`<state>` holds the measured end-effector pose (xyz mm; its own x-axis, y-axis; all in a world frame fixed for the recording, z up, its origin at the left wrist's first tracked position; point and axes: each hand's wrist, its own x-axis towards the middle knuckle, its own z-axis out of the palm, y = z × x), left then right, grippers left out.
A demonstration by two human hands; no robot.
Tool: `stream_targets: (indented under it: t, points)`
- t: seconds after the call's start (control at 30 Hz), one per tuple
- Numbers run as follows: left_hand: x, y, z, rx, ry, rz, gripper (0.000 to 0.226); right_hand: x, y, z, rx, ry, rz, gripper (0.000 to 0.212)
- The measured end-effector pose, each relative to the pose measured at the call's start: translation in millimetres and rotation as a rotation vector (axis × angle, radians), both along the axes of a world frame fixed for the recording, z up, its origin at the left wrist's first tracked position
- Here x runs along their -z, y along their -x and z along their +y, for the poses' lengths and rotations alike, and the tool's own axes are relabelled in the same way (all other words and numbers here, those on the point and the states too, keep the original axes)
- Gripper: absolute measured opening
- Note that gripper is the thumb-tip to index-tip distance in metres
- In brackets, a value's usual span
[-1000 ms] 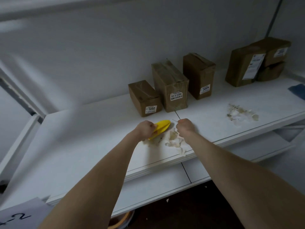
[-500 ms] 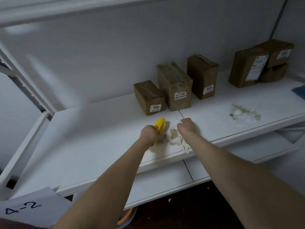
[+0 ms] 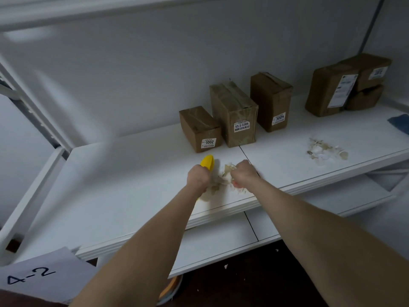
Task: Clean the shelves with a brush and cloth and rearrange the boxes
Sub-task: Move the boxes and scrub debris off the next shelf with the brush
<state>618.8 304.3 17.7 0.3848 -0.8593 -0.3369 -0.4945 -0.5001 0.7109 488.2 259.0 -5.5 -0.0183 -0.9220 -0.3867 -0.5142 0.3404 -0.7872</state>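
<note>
My left hand (image 3: 197, 177) grips a yellow brush (image 3: 207, 162) on the white shelf (image 3: 132, 173), its tip pointing away from me. A small pile of pale scraps (image 3: 218, 185) lies between my hands. My right hand (image 3: 244, 172) is curled into a fist right against the pile; whether it holds any scraps is hidden. Behind the hands stand three brown boxes: a low one labelled 1002 (image 3: 199, 129), a taller one labelled 3304 (image 3: 234, 114) and one labelled 3004 (image 3: 272, 100). A blue cloth (image 3: 399, 121) lies at the shelf's far right edge.
A second pile of scraps (image 3: 325, 150) lies to the right on the shelf. Stacked brown parcels (image 3: 332, 89) stand at the back right. A lower shelf (image 3: 221, 240) juts out below. A paper sign marked 4-2 (image 3: 42, 275) is at the bottom left, and a slanted frame post (image 3: 33, 111) at the left.
My left hand has turned the brush from lying sideways to pointing away and drawn it closer to my right fist. The scraps are bunched tighter between the hands.
</note>
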Motion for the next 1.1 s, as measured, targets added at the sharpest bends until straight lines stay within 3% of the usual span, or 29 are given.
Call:
stream_targets:
  t: [0.13, 0.27, 0.37, 0.53, 0.67, 0.93, 1.0, 1.1]
  points:
    - [-1, -15, -3, -0.029, 0.093, -0.033, 0.039, -6, 3, -10, 0.092, 0.141, -0.003, 0.033]
    - [-4, -24, -8, -0.061, 0.092, -0.037, 0.032, -18, 6, -13, 0.244, 0.005, -0.19, 0.019]
    - [-1, -30, -11, -0.141, 0.035, 0.01, 0.031, -21, 9, -16, 0.279, -0.039, -0.291, 0.024]
    - [2, -36, -19, -0.108, -0.001, -0.115, 0.034, -21, 12, -17, 0.289, -0.08, -0.471, 0.01]
    - [0, -35, -22, -0.039, -0.054, -0.272, 0.051, -17, 11, -21, 0.284, -0.074, -0.444, 0.006]
    - [-7, -32, -27, 0.02, -0.08, -0.451, 0.046, -9, 12, -36, 0.225, -0.001, -0.293, 0.028]
    - [-8, -29, -27, 0.023, -0.089, -0.505, 0.048, -9, 16, -39, 0.176, -0.008, -0.301, 0.024]
    - [-11, -23, -29, 0.024, 0.06, -0.675, 0.043, -11, 21, -42, 0.143, -0.026, -0.328, 0.015]
